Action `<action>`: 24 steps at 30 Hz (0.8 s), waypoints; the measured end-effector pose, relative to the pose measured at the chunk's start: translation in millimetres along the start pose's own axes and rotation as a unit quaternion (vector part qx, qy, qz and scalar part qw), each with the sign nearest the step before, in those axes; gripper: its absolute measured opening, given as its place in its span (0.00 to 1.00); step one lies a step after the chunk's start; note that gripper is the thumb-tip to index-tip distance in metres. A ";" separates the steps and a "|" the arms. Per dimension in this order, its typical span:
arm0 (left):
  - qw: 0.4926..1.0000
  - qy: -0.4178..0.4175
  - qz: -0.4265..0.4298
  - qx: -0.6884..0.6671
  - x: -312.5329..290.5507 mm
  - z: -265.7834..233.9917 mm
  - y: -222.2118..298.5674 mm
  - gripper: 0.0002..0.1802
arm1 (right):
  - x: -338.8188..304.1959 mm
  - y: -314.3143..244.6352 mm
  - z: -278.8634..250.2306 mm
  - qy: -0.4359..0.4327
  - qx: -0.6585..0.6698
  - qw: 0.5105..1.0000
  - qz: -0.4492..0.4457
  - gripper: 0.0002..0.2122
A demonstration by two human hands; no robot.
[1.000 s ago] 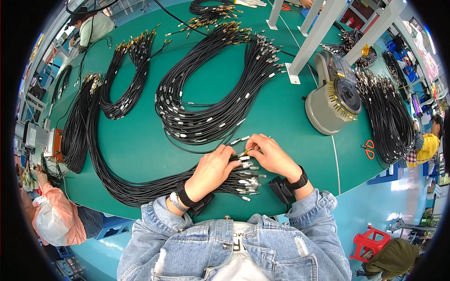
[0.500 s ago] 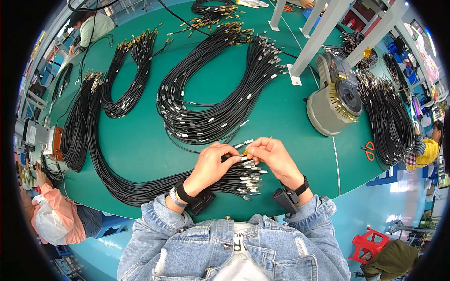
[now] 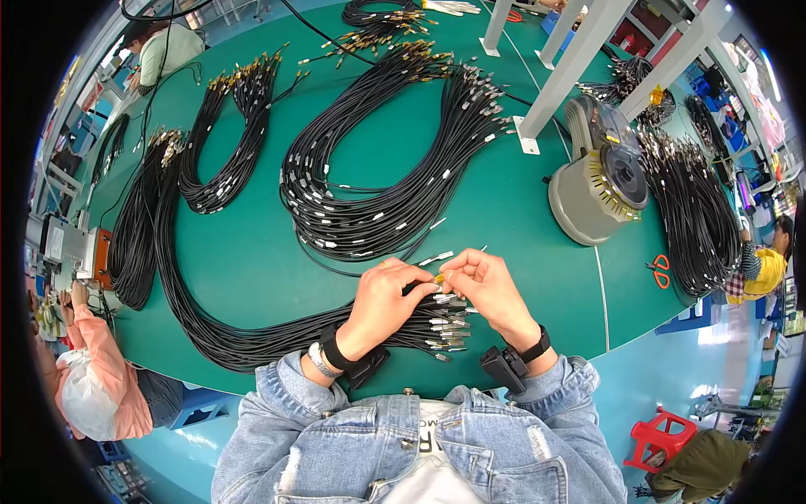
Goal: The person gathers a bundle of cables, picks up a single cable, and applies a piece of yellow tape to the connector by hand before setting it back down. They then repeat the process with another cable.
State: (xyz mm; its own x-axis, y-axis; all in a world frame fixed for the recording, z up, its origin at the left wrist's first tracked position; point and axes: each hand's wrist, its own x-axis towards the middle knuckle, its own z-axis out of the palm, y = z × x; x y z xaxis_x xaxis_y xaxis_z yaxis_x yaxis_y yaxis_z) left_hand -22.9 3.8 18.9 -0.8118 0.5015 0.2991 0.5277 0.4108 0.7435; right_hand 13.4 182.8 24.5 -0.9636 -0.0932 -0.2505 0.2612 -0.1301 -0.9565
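Note:
In front of me my left hand (image 3: 382, 301) is closed in a pinch on the end of a black cable, mostly hidden by my fingers. The thumb and forefinger of my right hand (image 3: 491, 292) pinch a small yellow piece of tape (image 3: 439, 278) against that cable end. Below my hands lies a thick bundle of black cables (image 3: 243, 343), curving in from the left. Its silvery and white-labelled connector ends (image 3: 449, 323) fan out under my fingers. One loose cable end (image 3: 437, 258) sticks out just beyond my fingertips.
A large looped cable bundle (image 3: 353, 223) lies farther off on the green table (image 3: 520, 218), with a smaller one (image 3: 222, 181) to its left. At right stand a grey tape dispenser (image 3: 588, 197), orange-handled scissors (image 3: 661, 271) and more cables (image 3: 693, 218). A metal post (image 3: 571, 76) rises behind.
My hands have shifted very slightly and my right fingers press closer around the yellow tape at the cable end. At far left, a co-worker's arm has moved up toward the orange box.

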 end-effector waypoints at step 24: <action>0.987 0.042 0.131 0.088 -8.9 9.6 3.3 0.07 | -8.2 2.5 4.1 0.021 -0.099 0.995 -0.013 0.03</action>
State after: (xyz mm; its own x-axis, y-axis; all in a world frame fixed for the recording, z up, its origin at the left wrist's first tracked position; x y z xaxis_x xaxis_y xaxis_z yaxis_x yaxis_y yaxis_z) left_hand -11.6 8.0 12.9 -0.6561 0.5456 0.5214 0.7511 0.4054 0.5210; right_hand 22.2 179.2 24.8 -0.9727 -0.0503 -0.2264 0.2230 0.0662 -0.9726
